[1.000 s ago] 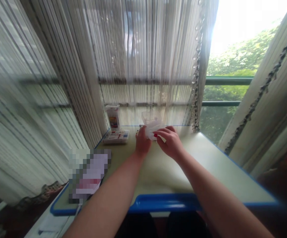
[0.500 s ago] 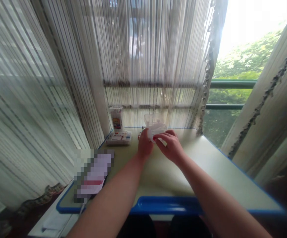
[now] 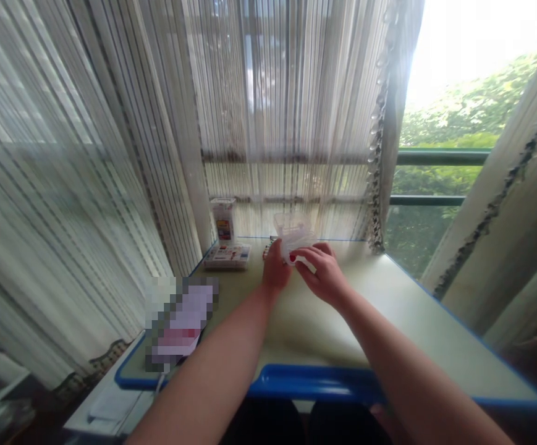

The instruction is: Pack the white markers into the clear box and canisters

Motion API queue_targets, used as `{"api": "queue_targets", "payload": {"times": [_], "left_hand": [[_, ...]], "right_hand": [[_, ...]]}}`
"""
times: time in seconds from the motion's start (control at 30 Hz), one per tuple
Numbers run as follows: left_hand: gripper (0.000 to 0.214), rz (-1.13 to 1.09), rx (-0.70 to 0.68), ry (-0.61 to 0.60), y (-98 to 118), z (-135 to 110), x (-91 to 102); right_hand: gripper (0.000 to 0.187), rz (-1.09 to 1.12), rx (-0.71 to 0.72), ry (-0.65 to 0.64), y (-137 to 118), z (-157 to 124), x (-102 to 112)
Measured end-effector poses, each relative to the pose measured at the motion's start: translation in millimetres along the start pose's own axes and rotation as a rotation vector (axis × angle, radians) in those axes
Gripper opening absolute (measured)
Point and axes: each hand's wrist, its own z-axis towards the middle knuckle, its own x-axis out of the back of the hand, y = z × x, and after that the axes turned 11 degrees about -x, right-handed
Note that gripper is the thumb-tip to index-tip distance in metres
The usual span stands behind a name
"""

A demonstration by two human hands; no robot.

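Note:
My left hand grips a clear plastic box by its left side, above the far part of the table. The box's lid stands raised at the back. At the near end of the box shows a small red piece, too small to identify. My right hand reaches in from the right, with thumb and forefinger curved together at the red piece and the other fingers along the box's right side. Small dark and coloured bits lie just left of my left hand, partly hidden by it.
A flat lidded case lies at the table's back left, with a tall clear container behind it. A blurred-out flat object with a white cable lies at the left edge. A blue tray lines the front edge; curtains hang behind the table.
The view has shifted slightly, so everything sits a little further right. Both hands stay at the clear box, and the red piece shows a bit more beside my right fingertips.

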Motion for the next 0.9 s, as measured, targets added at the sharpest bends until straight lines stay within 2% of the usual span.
{"api": "queue_targets", "payload": {"times": [0.9], "left_hand": [[0.041, -0.023, 0.025, 0.013, 1.8, 0.3, -0.9]], "right_hand": [[0.027, -0.011, 0.006, 0.008, 3.8, -1.2, -2.3]]}}
